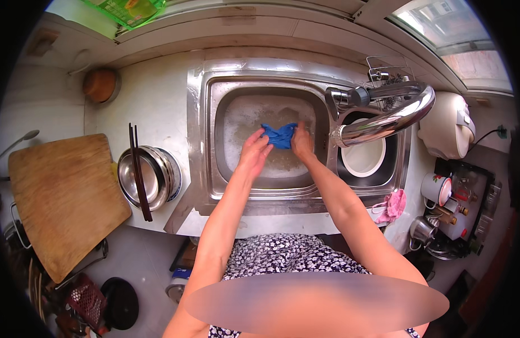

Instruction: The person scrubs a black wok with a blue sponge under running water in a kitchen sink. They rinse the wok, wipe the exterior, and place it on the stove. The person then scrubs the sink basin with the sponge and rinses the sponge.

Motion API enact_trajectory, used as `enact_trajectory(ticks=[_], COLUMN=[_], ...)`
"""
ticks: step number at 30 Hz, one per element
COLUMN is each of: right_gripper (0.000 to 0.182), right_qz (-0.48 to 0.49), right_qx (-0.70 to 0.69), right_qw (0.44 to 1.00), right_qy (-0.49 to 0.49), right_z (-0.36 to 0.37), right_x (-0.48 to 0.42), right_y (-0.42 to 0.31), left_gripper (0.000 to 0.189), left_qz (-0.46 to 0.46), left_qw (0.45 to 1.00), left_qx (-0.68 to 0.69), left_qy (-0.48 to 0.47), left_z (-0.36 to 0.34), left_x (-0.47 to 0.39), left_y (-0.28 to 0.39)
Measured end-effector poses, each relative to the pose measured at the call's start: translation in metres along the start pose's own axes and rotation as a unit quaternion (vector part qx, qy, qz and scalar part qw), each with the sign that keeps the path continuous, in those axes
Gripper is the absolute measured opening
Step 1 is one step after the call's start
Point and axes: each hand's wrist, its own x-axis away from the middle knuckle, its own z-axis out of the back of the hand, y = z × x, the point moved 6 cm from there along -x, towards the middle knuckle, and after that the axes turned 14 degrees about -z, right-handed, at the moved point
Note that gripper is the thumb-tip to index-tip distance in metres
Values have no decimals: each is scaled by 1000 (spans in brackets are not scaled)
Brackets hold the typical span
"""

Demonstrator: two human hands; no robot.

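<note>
Both hands hold a blue cloth [280,136] stretched between them over the left basin of a stainless steel sink [226,198], where soapy water [251,110] with foam lies. My left hand [255,153] grips the cloth's left end, some fingers spread along its edge. At its right end, my right hand [302,141] pinches the fabric. The chrome faucet [391,122] is turned over the right basin, which holds a white plastic bowl [364,156].
Stacked metal bowls [148,177] with dark chopsticks [140,173] across them stand left of the sink, beside a wooden cutting board [67,198]. A pink cloth [391,206] hangs at the counter's front edge. A rice cooker [443,124] and an enamel mug [435,189] are at the right.
</note>
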Motion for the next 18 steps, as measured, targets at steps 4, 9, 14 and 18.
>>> enact_trajectory(ticks=[4,9,14,18], right_gripper=[34,35,20,21], right_qz=[11,-124,75,151], right_qx=[-48,-342,-336,-182], right_qw=[998,902,911,972], right_qy=[39,-234,-228,3], right_z=[-15,-3,47,51], right_x=[-4,41,94,99], right_y=[15,-56,-120,-126], left_gripper=[42,45,35,28], left_qz=[1,146,149,144], left_qw=[988,983,982,971], left_qx=[-96,-30,69,188], left_qy=[119,107,91,19], left_z=[24,42,17,7], left_x=[-13,-9,9,8], left_y=[6,-23,-12,-19])
